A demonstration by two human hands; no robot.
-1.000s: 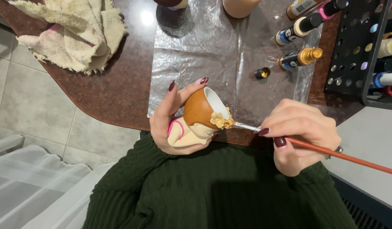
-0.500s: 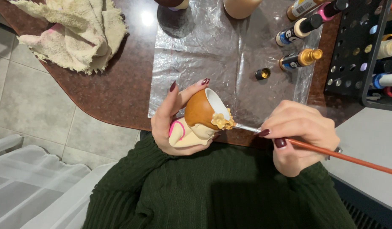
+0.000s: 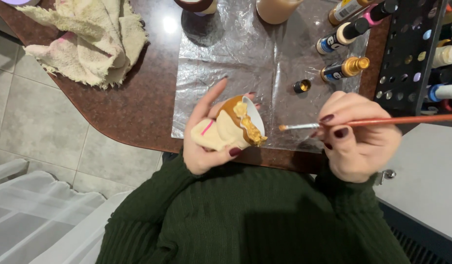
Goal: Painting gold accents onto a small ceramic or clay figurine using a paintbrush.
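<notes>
Brush (image 3: 367, 122) tip pulled off figurine (image 3: 233, 124); right hand (image 3: 360, 134) pinches brush, left hand (image 3: 206, 139) grips turned figurine.

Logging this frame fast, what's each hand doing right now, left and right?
Left hand: closed around a small cream and gold ceramic figurine.
Right hand: closed on a thin paintbrush, its tip just clear of the figurine.

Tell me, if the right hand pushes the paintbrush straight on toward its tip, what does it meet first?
Probably the gold trim of the ceramic figurine in the left hand. The right hand points the paintbrush leftward at it across a small gap, though depth is unclear.
</notes>
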